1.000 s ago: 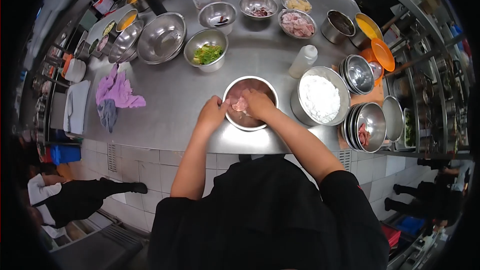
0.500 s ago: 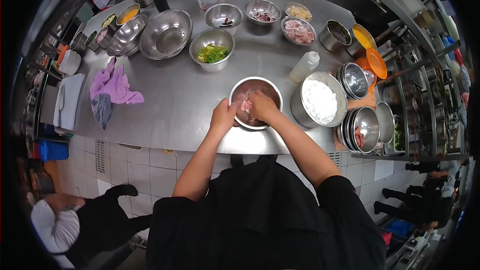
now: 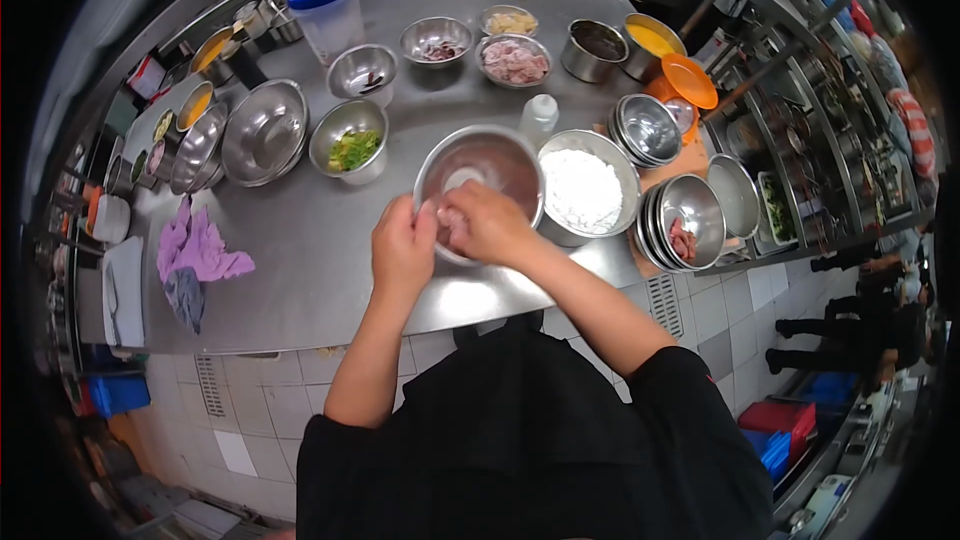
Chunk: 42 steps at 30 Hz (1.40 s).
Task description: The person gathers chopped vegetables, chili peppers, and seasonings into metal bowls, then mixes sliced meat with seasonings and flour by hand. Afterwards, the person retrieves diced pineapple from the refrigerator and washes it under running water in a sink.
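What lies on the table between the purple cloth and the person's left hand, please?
Only a bare stretch of the steel table lies between the purple cloth and the left hand, as the head view shows.

Near the front edge of the counter (image 3: 300, 285), the left hand (image 3: 403, 248) grips the rim of a steel bowl (image 3: 515, 168), while the right hand (image 3: 488, 225) holds pink meat (image 3: 453, 230) at the bowl's near side. Just to the right stands a pot (image 3: 629, 192) of white powder (image 3: 580, 190). A purple cloth (image 3: 195, 250) (crumpled, touching a grey cloth (image 3: 184, 300)) lies near the left edge.
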Available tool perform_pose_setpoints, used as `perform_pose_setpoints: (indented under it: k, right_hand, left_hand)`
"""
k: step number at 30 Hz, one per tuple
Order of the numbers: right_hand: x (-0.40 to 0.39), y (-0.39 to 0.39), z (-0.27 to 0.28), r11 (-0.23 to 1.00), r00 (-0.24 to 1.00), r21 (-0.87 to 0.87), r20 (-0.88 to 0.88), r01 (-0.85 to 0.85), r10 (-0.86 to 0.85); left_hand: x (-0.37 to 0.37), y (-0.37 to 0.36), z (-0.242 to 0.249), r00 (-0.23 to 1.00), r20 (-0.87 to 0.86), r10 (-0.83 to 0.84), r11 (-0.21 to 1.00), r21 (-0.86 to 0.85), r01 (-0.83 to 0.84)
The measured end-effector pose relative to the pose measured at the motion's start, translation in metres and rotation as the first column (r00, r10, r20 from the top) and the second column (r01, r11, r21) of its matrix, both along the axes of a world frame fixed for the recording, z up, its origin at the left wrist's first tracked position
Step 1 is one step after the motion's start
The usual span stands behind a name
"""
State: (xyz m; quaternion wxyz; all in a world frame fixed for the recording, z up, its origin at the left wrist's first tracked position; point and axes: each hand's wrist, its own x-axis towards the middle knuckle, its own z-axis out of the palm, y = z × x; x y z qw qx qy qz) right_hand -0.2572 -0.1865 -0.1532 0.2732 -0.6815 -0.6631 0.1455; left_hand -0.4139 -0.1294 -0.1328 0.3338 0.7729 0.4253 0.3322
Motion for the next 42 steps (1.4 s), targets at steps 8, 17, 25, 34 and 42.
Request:
perform_pose_setpoints:
  k: [8,17,25,34,42]
  right_hand:
    - [0.139,-0.045,0.029,0.921,0.912,0.077,-0.194,0.381,-0.361]
    - [0.193,-0.046,-0.019,0.919,0.916,-0.081,0.154,0.386,-0.371]
    - [0.221,-0.027,-0.005,0.845,0.970,-0.500,-0.042,0.188,-0.241]
    - [0.196,-0.037,-0.024,0.801,0.882,-0.392,0.334,0.452,-0.334]
    - [0.206,-0.038,-0.038,0.762,0.957,-0.583,0.228,0.281,-0.178]
  left_hand:
    - [0.110,0.020,0.043,0.986,0.100,-0.130,0.909,0.409,0.078]
    - [0.052,0.031,-0.015,0.996,0.067,0.051,0.989,0.135,-0.060]
    - [-0.019,0.022,-0.062,0.966,0.157,0.207,0.968,-0.178,-0.179]
    - [-0.061,0.009,-0.116,0.893,0.284,0.350,0.808,-0.573,-0.134]
    - [-0.067,0.008,-0.132,0.863,0.343,0.370,0.800,-0.590,-0.108]
